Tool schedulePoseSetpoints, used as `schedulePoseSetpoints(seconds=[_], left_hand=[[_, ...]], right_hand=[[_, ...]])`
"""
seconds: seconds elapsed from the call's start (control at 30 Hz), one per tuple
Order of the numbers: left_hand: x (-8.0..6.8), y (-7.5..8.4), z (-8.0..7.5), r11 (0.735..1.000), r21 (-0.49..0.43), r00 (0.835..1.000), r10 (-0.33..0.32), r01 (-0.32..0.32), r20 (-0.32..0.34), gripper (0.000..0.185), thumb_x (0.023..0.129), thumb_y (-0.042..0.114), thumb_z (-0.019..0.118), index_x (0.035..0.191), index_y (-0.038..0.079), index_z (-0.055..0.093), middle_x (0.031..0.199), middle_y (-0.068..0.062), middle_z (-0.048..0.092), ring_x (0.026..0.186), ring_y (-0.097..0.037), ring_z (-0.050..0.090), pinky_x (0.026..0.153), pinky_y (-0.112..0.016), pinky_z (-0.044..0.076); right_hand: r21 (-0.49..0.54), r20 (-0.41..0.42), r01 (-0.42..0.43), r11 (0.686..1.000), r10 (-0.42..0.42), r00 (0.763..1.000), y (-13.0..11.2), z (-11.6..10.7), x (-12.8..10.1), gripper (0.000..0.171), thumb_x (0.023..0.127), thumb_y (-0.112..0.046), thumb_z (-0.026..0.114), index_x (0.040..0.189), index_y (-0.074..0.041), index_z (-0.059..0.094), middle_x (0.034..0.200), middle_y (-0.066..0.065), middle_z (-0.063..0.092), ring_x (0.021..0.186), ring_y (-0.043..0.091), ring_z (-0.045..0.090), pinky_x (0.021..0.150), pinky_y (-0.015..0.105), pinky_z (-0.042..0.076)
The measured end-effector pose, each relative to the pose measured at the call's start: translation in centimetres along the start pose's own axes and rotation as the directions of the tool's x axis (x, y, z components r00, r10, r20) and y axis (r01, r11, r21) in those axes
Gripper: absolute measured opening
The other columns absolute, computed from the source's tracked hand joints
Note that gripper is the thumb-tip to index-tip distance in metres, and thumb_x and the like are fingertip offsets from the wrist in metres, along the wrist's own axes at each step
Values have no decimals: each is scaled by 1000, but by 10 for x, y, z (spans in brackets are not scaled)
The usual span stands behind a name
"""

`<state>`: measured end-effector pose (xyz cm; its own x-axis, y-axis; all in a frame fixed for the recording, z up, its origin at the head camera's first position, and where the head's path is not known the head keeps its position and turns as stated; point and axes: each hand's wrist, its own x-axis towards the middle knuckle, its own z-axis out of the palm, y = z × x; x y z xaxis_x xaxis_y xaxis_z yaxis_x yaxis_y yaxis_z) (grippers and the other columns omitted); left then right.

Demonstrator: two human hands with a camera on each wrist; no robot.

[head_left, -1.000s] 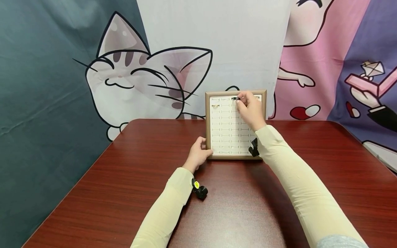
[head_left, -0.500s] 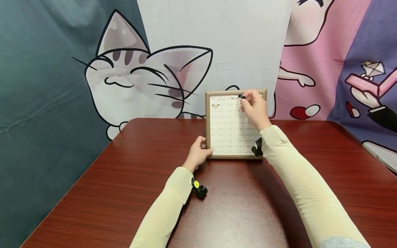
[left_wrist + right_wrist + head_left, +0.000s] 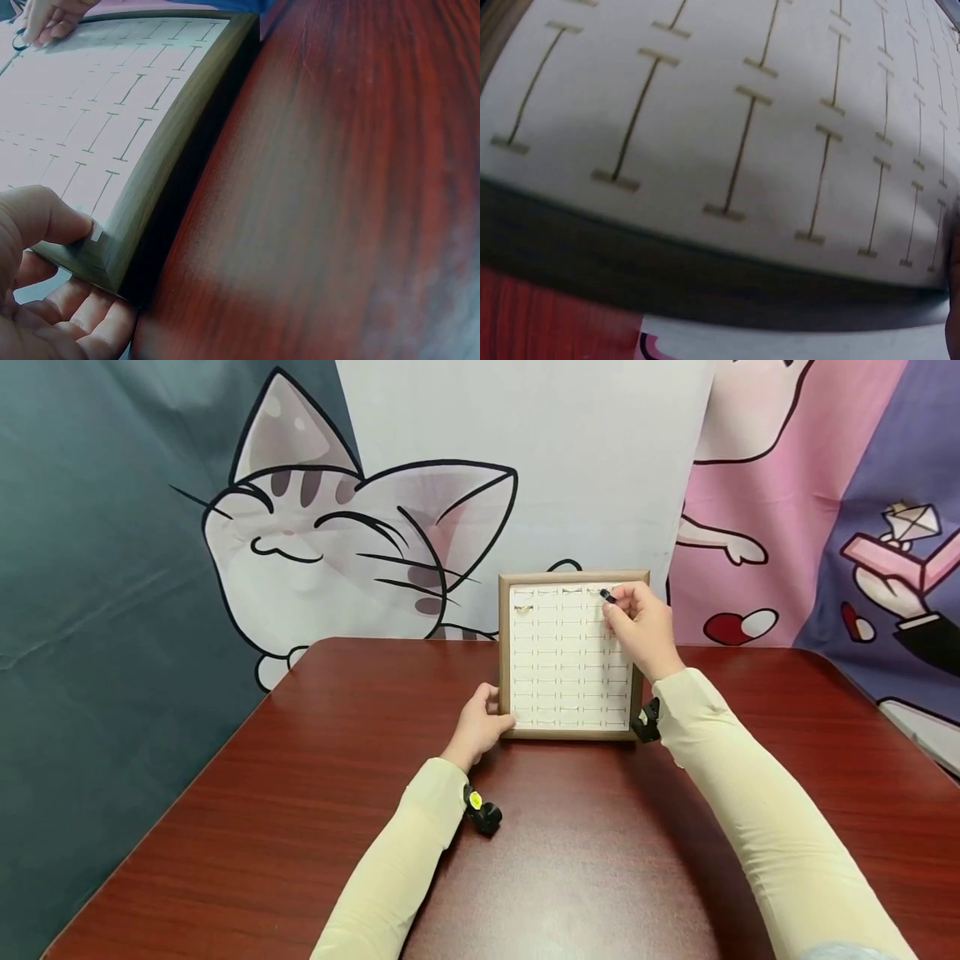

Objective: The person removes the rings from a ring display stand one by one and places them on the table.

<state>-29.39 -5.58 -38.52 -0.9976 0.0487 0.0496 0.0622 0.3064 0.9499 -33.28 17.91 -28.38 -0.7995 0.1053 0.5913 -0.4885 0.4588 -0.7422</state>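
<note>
A wood-framed ring display board (image 3: 570,660), white with rows of slits, stands upright on the table. My left hand (image 3: 477,727) grips its lower left corner; in the left wrist view the thumb (image 3: 56,217) lies on the front and the fingers curl behind the edge. My right hand (image 3: 642,625) pinches a small black ring (image 3: 607,596) just in front of the top row, toward the right. A gold-coloured ring (image 3: 523,607) sits in the left column, second row. The right hand covers the board's upper right corner. In the right wrist view only a sliver of that hand shows.
The dark red wooden table (image 3: 300,793) spreads around the board. Behind it hangs a cloth backdrop (image 3: 600,468) with cartoon figures. Each wrist wears a small black camera, such as the left wrist camera (image 3: 483,814).
My right hand has drawn the black ring off the third slit of the top row and moved it rightward. The left hand keeps its grip on the frame.
</note>
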Motion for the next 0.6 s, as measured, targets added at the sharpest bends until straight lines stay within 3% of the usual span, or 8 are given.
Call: schedulePoseSetpoints(seconds=[0.4, 0.6], left_hand=[[1, -1, 0, 1000, 1, 1000, -2, 2, 4, 38, 76, 0, 66, 109, 8, 50, 106, -16, 61, 90, -23, 58, 68, -26, 46], [1, 0, 0, 1000, -8, 1000, 5, -5, 0, 37, 75, -1, 66, 108, 7, 51, 105, -17, 61, 89, -23, 58, 65, -25, 45]], right_hand=[[-124, 9, 52, 991, -51, 999, 7, -18, -12, 7, 86, -10, 61, 88, -5, 56, 63, -9, 55, 52, 0, 48, 50, 14, 38], [-200, 43, 59, 978, -52, 998, 10, -28, -21, 7, 85, -9, 62, 86, -5, 57, 64, -3, 57, 53, -1, 49, 51, 13, 39]])
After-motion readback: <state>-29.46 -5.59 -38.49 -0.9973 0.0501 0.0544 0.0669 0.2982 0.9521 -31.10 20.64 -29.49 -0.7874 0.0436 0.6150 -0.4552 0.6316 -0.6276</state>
